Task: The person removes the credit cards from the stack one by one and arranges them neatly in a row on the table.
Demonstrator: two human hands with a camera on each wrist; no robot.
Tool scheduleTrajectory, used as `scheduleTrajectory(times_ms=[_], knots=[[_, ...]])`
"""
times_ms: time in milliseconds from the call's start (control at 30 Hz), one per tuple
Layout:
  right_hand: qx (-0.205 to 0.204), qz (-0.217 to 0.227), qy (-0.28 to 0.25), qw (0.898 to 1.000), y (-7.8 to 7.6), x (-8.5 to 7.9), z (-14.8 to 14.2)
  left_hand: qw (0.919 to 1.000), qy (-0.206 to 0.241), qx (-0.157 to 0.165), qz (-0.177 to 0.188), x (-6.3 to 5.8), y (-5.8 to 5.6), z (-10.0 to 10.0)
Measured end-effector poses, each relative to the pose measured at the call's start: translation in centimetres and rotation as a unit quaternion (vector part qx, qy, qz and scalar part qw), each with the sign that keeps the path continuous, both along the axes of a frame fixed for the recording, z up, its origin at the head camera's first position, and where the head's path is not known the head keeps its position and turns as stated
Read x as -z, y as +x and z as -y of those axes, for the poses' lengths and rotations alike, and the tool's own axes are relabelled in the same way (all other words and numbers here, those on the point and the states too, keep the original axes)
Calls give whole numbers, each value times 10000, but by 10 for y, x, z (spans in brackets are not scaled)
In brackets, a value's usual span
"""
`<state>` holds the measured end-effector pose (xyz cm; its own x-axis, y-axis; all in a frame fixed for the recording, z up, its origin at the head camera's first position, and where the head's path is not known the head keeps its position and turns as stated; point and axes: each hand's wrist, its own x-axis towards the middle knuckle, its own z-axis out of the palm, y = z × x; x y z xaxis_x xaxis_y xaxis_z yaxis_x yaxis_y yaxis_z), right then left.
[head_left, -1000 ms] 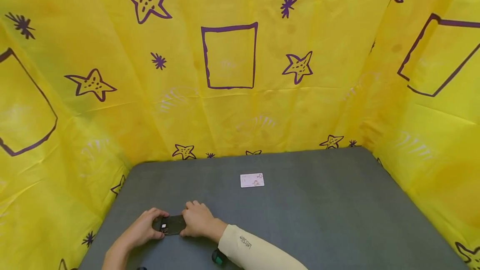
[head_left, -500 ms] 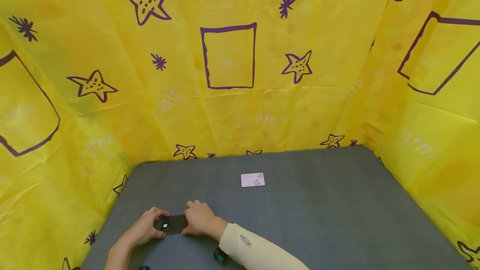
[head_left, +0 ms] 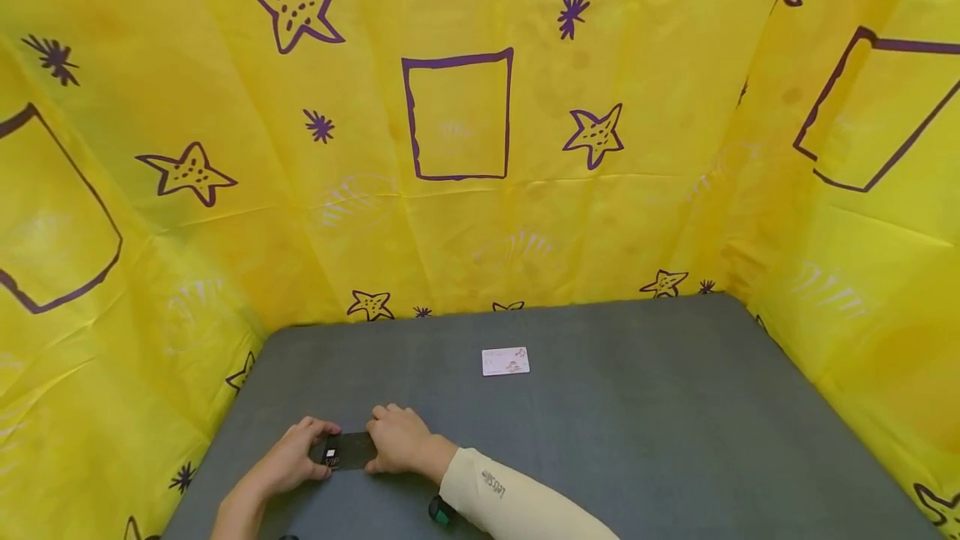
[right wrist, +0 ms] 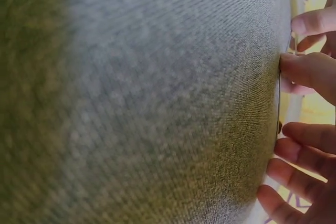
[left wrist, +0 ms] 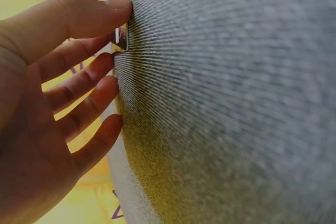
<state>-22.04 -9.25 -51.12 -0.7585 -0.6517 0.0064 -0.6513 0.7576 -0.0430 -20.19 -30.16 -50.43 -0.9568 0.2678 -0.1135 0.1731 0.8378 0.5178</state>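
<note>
A black card with "VIP" lettering (head_left: 354, 452) lies low over the grey table between both hands in the head view. My left hand (head_left: 291, 458) holds its left end, thumb at the near edge and index finger at the far edge. My right hand (head_left: 401, 440) grips the right end, thumb near and fingers far, covering that end. In the left wrist view, a shiny corner of the card (left wrist: 122, 38) shows between thumb and index finger; the other fingertips reach the tabletop. The right wrist view has the right hand (right wrist: 310, 150) with its fingertips close along the table surface.
A white card with small printed pictures (head_left: 506, 362) lies farther back on the grey table (head_left: 637, 407). Yellow cloth with purple starfish drawings (head_left: 457, 240) walls the back and sides. A dark strapped device (head_left: 441, 512) sits under the right forearm.
Both hands keep hold of the black card, almost unmoved. The head view has shifted very slightly.
</note>
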Motion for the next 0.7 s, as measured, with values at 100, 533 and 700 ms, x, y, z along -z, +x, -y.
scheduleTrajectory(times_ms=[100, 533, 700], knots=[[-46, -28, 34, 10000, 0, 1, 0, 10000, -10, -59, -11, 0, 1, -1], [-133, -19, 13, 9999, -1, 5, -1, 9996, 64, -228, 132, -1, 4, -3], [-161, 60, -78, 9998, -2, 7, -4, 9995, 29, -287, 103, -1, 5, -4]])
